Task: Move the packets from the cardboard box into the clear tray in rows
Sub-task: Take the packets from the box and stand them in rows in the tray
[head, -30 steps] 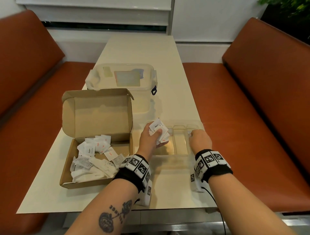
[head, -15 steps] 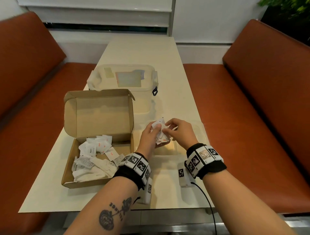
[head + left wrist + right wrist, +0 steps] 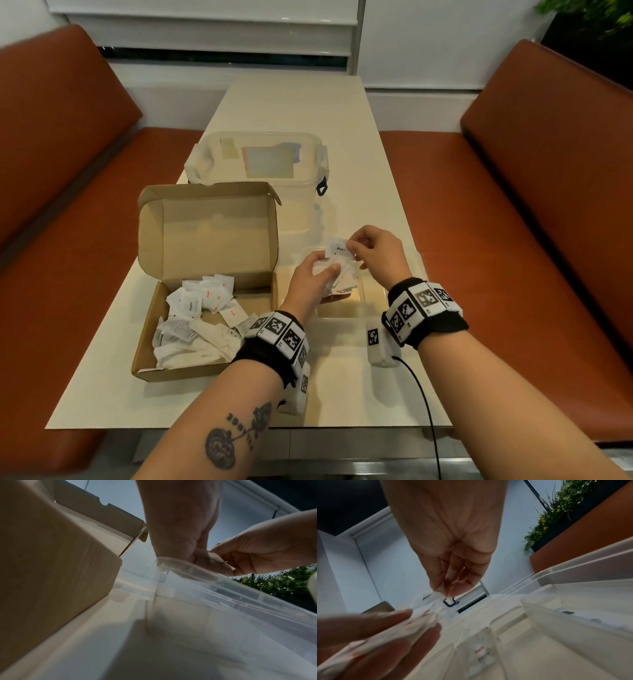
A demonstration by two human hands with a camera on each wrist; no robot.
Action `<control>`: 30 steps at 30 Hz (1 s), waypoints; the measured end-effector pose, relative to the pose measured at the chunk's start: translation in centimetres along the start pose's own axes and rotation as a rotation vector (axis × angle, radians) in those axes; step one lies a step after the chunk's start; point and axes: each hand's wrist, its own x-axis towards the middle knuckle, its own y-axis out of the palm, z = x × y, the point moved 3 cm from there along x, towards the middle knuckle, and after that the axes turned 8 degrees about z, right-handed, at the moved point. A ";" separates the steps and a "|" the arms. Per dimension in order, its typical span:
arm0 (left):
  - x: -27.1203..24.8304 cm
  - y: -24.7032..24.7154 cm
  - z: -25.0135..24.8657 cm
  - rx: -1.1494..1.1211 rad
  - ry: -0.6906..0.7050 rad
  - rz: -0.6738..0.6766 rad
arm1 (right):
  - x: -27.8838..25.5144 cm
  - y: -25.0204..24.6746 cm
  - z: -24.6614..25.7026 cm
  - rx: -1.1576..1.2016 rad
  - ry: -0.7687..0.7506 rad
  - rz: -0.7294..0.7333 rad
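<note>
**Both hands on packets above the clear tray**

Your left hand [image 3: 313,277] grips a bundle of small white paper packets [image 3: 337,279], fingers curled round it, directly over the clear plastic compartmented tray [image 3: 371,301]. Your right hand [image 3: 375,253], at 1 o'clock from the left, pinches one white packet printed "Pepper" [image 3: 339,249] by its edge between thumb and fingertips [image 3: 455,590]; that packet touches the top of the bundle.

The right wrist view shows one white packet printed "Salt" [image 3: 481,654] standing upright in a tray compartment.

The open brown cardboard box [image 3: 205,240] sits just beside the tray at 9 o'clock, lid raised, with a loose heap of white packets [image 3: 198,315] on its floor.

At 12 o'clock, behind box and tray, stands a lidded translucent plastic storage tub [image 3: 260,161] on the cream table [image 3: 359,387].
</note>
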 end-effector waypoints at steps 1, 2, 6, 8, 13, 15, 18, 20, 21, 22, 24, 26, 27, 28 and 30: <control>0.1 -0.1 0.0 -0.007 0.008 -0.024 | 0.1 -0.3 -0.2 0.011 0.006 -0.020; 0.1 -0.2 0.0 -0.014 0.022 -0.046 | 0.2 -0.7 -0.4 0.018 0.014 -0.042; 0.4 -0.6 -0.1 -0.027 0.060 -0.090 | 0.4 -2.6 -2.2 -0.097 0.068 -0.079; 0.5 -0.8 -0.2 -0.036 0.071 -0.089 | 0.4 -3.0 -3.4 -0.193 0.114 -0.053; 0.8 -0.8 0.0 -0.029 0.072 -0.086 | 0.5 -2.4 -5.5 -0.415 0.195 0.069; 0.8 -0.7 0.0 -0.034 0.072 -0.077 | 0.5 -2.1 -5.8 -0.455 0.198 0.084; 0.8 -0.7 -0.1 -0.026 0.067 -0.086 | 0.5 -1.9 -6.1 -0.518 0.180 0.091; 0.8 -0.6 -0.1 -0.031 0.062 -0.087 | 0.5 -1.7 -6.2 -0.560 0.161 0.085; 0.8 -0.6 -0.1 -0.035 0.060 -0.084 | 0.5 -1.6 -6.3 -0.566 0.154 0.080; 0.7 -0.5 -0.2 -0.039 0.059 -0.080 | 0.5 -1.4 -6.3 -0.568 0.148 0.076; 0.6 -0.4 -0.2 -0.040 0.060 -0.076 | 0.4 -1.0 -6.5 -0.598 0.145 0.089; 0.4 -0.3 -0.3 -0.030 0.060 -0.072 | 0.2 -0.5 -6.7 -0.659 0.143 0.102; 0.4 -0.3 -0.3 -0.024 0.061 -0.068 | 0.1 -0.3 -6.7 -0.679 0.134 0.096; 0.3 -0.3 -0.3 -0.020 0.065 -0.063 | -0.1 -0.2 -6.8 -0.684 0.123 0.085; 0.2 -0.3 -0.4 -0.014 0.069 -0.056 | -0.2 -0.1 -6.8 -0.689 0.101 0.062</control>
